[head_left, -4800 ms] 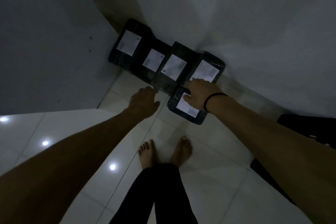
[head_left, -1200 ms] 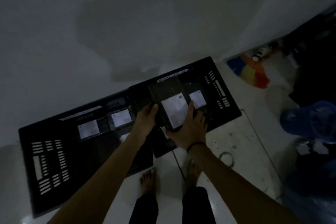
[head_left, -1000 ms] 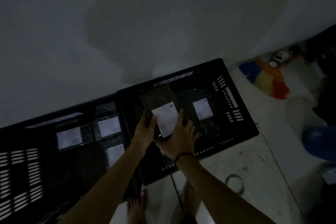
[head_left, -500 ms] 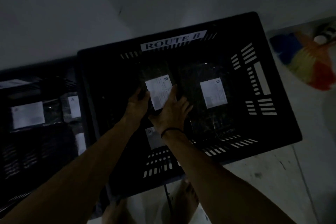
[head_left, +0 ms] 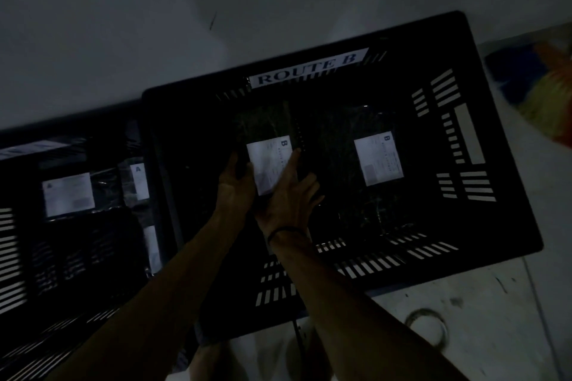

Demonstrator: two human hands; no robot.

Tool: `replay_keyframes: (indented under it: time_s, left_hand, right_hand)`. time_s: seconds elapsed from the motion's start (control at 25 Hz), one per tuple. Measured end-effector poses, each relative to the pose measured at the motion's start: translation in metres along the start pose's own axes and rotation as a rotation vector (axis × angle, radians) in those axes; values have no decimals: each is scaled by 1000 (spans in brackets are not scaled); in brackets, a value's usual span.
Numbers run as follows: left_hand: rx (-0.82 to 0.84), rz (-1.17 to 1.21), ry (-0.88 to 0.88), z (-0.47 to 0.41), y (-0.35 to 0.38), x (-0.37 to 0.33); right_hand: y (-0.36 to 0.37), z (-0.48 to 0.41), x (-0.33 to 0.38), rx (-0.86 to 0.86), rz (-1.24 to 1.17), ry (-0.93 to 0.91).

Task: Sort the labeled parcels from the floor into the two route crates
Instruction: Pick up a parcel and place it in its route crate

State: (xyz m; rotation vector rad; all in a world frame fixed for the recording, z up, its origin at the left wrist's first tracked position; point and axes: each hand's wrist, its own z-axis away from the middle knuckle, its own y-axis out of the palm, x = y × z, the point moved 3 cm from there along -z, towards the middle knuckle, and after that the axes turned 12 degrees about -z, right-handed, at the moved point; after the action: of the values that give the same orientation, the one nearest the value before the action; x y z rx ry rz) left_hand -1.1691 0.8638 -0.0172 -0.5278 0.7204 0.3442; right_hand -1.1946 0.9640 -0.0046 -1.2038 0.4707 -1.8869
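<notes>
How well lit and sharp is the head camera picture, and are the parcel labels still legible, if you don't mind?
Head view: very dim, crates nearly black; the ROUTE B sign reads clearly; the B on the held parcel and on the parcel lying beside it is legible, fine print not; slight motion blur; wide-angle bending at the edges.

Parcel (head_left: 267,145) carried from floor, now lowered into Route B crate (head_left: 507,195)

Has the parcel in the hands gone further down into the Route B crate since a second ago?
Yes. The parcel was above the Route B crate rim; now it sits inside beside the other B parcel.
</notes>
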Motion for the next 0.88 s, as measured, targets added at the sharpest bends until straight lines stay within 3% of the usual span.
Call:
replay_keyframes:
  time_s: [0.36,0.56,0.72,0.88]
  left_hand:
    - [165,-42,22,-24,30,-5]
    - [134,-36,-25,-30,39,0]
    - [117,0,9,-38,45,6]
    - [80,-156,37,-53,49,15]
  right_hand:
    - [-7,-33,-21,-54,123,10]
    - [3,-41,-22,-134,293,-79]
    - [10,-48,-35,24,510,-272]
    - [14,-57,-43,117,521,-307]
